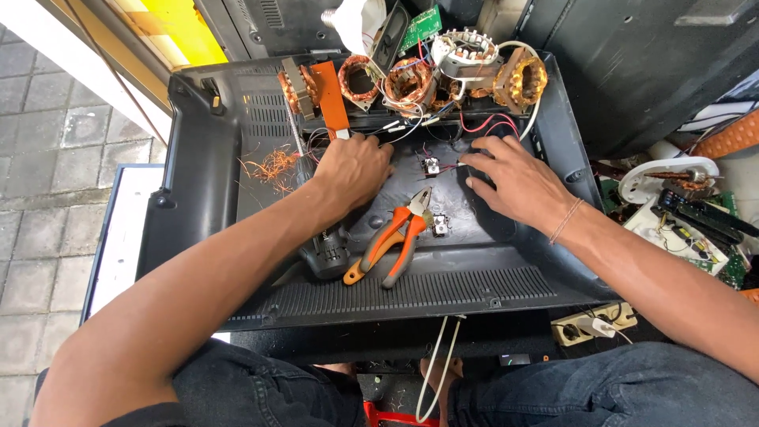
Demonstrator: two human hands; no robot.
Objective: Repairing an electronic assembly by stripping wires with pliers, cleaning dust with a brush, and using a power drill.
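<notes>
Both hands were down in the black plastic housing [506, 269]: your left hand [356, 170] curled over the wire bundle [399, 126], holding nothing I could confirm; right hand [514, 182] lay open, fingertips at the small switch part [432, 165]. Looked like wire sorting. Orange-handled pliers [391, 241] lay just below, untouched.

Soft, bright daylight fills the whole picture. No hard shadows fall, only faint dark patches under the two arms on the black plastic shell [443, 269]. The shell shines a little where light hits it. A yellow strip [178, 28] at the top glows very bright. Straight lines bend near the edges. Everything looks sharp.
</notes>
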